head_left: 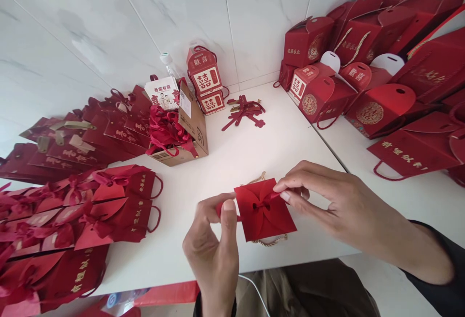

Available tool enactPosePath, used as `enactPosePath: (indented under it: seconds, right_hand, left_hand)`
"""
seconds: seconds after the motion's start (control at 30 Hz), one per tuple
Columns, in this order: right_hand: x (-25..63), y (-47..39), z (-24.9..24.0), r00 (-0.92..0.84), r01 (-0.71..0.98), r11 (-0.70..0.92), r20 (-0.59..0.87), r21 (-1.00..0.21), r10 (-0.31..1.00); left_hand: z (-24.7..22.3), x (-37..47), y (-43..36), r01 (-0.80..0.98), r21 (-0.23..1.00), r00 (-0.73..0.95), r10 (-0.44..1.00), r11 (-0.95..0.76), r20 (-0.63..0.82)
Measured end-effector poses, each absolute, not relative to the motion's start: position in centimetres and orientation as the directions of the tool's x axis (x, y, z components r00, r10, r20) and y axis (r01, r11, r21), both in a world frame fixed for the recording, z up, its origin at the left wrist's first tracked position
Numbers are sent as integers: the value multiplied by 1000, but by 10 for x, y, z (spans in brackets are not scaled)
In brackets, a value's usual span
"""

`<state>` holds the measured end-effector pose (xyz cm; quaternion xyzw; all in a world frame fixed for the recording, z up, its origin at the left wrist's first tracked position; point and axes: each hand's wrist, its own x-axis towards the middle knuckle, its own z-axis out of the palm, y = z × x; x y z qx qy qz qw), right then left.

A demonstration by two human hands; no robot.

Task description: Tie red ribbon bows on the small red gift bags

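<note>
A small red gift box (267, 225) with overlapping petal flaps stands near the table's front edge, seen from above. Gold twisted cord handles (271, 242) show at its front and back. Through the holes in its top runs a red ribbon (269, 200). At the box's left side, my left hand (214, 239) pinches one end of the ribbon between thumb and fingers. On the other side, my right hand (323, 196) pinches the other end near the box's upper right. Both hands are closed.
A cardboard box (194, 133) full of red ribbons stands behind on the left. Ribbon-tied red boxes (119, 210) fill the left side. More red gift boxes (381, 109) crowd the right. Red cut-out pieces (243, 113) lie on the white table (232, 162) near the wall.
</note>
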<state>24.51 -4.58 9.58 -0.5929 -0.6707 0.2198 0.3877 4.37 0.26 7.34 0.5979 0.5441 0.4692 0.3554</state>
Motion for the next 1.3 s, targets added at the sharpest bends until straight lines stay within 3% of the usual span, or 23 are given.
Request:
enactPosePath:
  seconds: [0.1,0.33,0.5,0.63,0.87,1.0,1.13,1.3]
  right_hand:
    - [244,-44,98,10,571,191,239,-798,971]
    - [242,-40,104,24,450,138,166,-883,986]
    - [237,-34,107,27,405,66,84,-912,996]
    - [233,-27,105,-41,440,161,159,-883,986]
    - [232,-25,102,-21,468,136,142,-873,990]
    - [232,-26,103,-23,453,132,137,-882,990]
    - [230,-26,103,-14,447,144,154,-883,988]
    - [233,-27,106,8,428,122,139,-896,990]
  left_hand:
    - [75,45,7,174,984,116,993,-38,18]
    - [76,57,10,65,998,263,964,26,-43]
    - [79,52,15,146,980,379,923,-134,70]
    - [80,49,17,199,961,451,888,-193,85]
    - [73,47,11,135,991,321,946,-3,-41]
    - [75,43,14,280,949,429,903,-145,12]
    - [78,46,14,319,931,448,894,-178,17]
    - [75,54,14,203,978,333,937,39,-107]
